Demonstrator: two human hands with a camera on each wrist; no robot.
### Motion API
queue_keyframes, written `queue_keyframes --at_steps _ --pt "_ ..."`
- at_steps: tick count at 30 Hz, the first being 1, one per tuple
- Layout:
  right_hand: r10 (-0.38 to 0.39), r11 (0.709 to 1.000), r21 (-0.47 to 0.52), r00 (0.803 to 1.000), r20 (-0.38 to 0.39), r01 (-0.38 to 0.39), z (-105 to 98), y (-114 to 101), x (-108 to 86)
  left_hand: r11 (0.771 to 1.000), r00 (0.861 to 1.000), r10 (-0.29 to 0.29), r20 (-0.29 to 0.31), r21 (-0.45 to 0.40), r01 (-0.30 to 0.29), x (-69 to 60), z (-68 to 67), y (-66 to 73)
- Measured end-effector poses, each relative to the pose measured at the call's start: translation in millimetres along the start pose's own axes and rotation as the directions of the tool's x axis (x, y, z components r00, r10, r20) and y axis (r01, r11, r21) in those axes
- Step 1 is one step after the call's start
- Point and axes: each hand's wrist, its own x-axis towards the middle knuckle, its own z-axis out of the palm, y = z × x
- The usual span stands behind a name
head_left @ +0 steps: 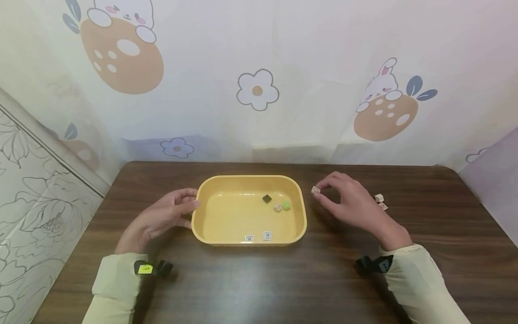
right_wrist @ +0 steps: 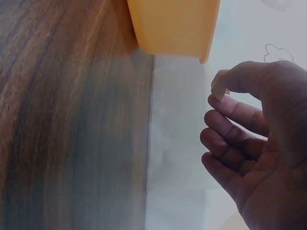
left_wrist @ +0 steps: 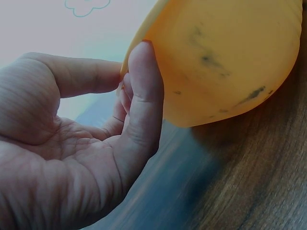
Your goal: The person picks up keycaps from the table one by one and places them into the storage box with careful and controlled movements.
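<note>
The right grip (head_left: 351, 200) pinches a small cube (head_left: 315, 190). Just left of it, the yellow tray (head_left: 230, 218) already holds five pieces (head_left: 277, 208); behind its knuckles, two cubes (head_left: 379, 198) on the counter (head_left: 259, 288) seemingly remain. Farthest, the left grip (head_left: 167, 211) pinches the tray's rim.

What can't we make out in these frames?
- Head: print on the block in the right hand, too small.
- Right wrist: part of that block, behind the thumb.
- Both wrist views: yellow tray interior, hidden by its walls.
- Right wrist: rest of tray, cut by top edge.
</note>
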Motion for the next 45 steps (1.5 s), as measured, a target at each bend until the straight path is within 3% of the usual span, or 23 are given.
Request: queue_keyframes --at_steps 8,30,39,45 --pt "0.001 1.000 -0.001 1.000 -0.007 -0.001 2.2 -4.1 2.7 1.000 1.000 -0.008 -0.009 0.003 0.008 -0.9 0.4 0.1" --pt "-0.087 0.996 0.018 0.995 -0.047 0.088 14.3 -12.3 14.7 1.000 0.999 -0.010 -0.030 0.007 0.010 -0.5 1.0 -3.9" --pt "-0.078 0.995 0.061 0.997 -0.001 0.078 20.7 -22.5 21.7 1.000 0.999 -0.026 -0.036 -0.001 0.025 0.9 4.0 1.0" --pt "-0.112 0.991 0.071 0.994 -0.001 0.112 26.5 -30.5 28.9 0.999 0.998 -0.030 -0.049 0.010 0.030 -0.4 3.7 1.7"
